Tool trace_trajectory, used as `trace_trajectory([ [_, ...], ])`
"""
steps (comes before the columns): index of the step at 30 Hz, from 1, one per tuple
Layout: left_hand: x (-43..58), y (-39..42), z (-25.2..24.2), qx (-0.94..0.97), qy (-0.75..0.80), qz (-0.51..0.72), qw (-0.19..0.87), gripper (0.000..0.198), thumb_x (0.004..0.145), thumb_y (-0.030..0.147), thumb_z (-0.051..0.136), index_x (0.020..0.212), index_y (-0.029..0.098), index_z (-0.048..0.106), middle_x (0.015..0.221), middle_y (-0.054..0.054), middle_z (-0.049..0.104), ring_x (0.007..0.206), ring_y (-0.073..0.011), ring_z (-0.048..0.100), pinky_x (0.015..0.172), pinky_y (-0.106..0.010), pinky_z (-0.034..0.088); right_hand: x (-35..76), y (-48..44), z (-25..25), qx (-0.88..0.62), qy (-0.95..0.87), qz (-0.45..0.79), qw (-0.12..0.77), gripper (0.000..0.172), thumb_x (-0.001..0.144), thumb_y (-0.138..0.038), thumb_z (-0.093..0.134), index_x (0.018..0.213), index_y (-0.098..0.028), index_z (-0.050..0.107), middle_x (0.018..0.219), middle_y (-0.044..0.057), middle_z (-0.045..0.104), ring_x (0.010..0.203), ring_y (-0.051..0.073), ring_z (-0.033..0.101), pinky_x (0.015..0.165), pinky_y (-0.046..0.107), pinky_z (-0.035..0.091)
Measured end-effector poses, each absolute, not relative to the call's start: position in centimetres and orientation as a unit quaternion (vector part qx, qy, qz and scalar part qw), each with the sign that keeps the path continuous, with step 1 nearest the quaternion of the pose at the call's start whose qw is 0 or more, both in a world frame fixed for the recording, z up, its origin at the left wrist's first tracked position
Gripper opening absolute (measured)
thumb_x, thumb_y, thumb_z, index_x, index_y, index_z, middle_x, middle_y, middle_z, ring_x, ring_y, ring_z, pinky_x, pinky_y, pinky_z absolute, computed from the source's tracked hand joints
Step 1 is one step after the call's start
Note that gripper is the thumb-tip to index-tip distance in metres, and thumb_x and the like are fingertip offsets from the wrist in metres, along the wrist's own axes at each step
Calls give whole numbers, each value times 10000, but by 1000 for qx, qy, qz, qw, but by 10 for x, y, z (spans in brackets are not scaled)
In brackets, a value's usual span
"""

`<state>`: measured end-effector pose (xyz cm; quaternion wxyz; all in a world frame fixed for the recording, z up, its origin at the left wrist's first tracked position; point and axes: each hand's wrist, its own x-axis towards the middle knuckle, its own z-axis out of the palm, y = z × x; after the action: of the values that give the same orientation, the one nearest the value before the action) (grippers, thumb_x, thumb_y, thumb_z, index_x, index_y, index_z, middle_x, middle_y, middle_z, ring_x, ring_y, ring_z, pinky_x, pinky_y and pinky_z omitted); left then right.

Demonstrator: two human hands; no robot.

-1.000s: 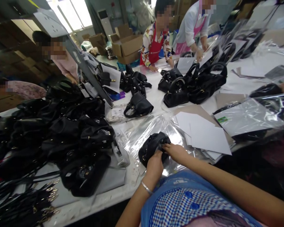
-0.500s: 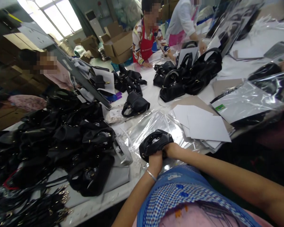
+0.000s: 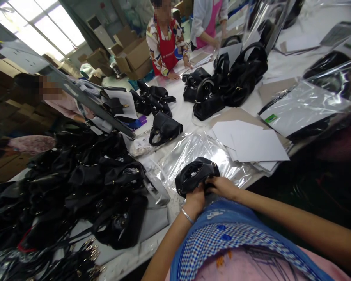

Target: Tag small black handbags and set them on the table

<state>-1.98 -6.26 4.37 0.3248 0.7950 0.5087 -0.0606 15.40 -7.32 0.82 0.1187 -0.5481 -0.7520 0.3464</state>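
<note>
A small black handbag [image 3: 194, 174] rests at the near edge of the white table [image 3: 190, 113], on top of clear plastic bags [image 3: 193, 150]. My left hand [image 3: 195, 200], with a silver bracelet at the wrist, grips the bag's near side with closed fingers. My right hand [image 3: 222, 186] holds the bag's right lower edge, fingers curled onto it. Both hands meet just under the bag.
A big heap of black handbags [image 3: 84, 175] fills the left. White card sheets [image 3: 251, 144] lie to the right of the plastic. More bags [image 3: 225, 86] stand mid-table. Other people work across the table; cardboard boxes [image 3: 131, 58] stand behind them. Loose straps with clasps [image 3: 64, 261] lie at lower left.
The bag has shifted slightly right and turned in my hands; both hands stay on it. The camera has tilted, so the whole scene sits higher and more slanted.
</note>
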Motion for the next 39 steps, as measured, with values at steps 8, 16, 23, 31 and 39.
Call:
trace_trajectory([
  [8, -47, -34, 65, 818, 472, -50, 325, 511, 807, 293, 650, 1286, 199, 498, 1125, -105, 684, 1031, -278, 638, 867, -353, 496, 156, -84, 12, -576, -739, 292, 193, 278, 914, -390, 491, 1112, -245, 622, 1069, 39, 693, 915, 200, 665, 759, 289, 490],
  [16, -60, -53, 65, 856, 449, 80, 243, 269, 798, 369, 687, 1014, 220, 626, 947, -37, 699, 895, -213, 644, 783, -308, 504, 177, -74, 32, -521, -836, 161, 60, 167, 876, -196, 510, 1016, -248, 584, 949, -1, 670, 672, 146, 639, 496, 221, 314],
  [23, -72, -84, 50, 869, 445, 92, 194, 243, 864, 376, 600, 1036, 204, 617, 905, -63, 702, 854, -225, 657, 744, -324, 530, 155, -98, 31, -530, -830, 168, 53, 286, 864, -163, 516, 1121, -252, 605, 956, 28, 691, 716, 185, 668, 575, 255, 442],
  [31, -120, -60, 88, 701, 530, 361, 311, 177, 919, 272, 483, 864, 191, 631, 736, -13, 660, 652, -129, 612, 644, -244, 493, 148, -115, 8, -472, -827, 273, 134, 446, 898, -327, 550, 1340, -287, 514, 1292, 58, 606, 1004, 230, 665, 817, 324, 545],
  [39, -67, 19, 55, 790, 457, 104, 395, 379, 739, 444, 704, 1047, 229, 658, 979, -30, 660, 798, -166, 616, 767, -292, 488, 147, -113, -2, -466, -848, 227, 112, 563, 829, -289, 647, 1369, -299, 488, 1210, 71, 659, 819, 234, 706, 659, 318, 578],
])
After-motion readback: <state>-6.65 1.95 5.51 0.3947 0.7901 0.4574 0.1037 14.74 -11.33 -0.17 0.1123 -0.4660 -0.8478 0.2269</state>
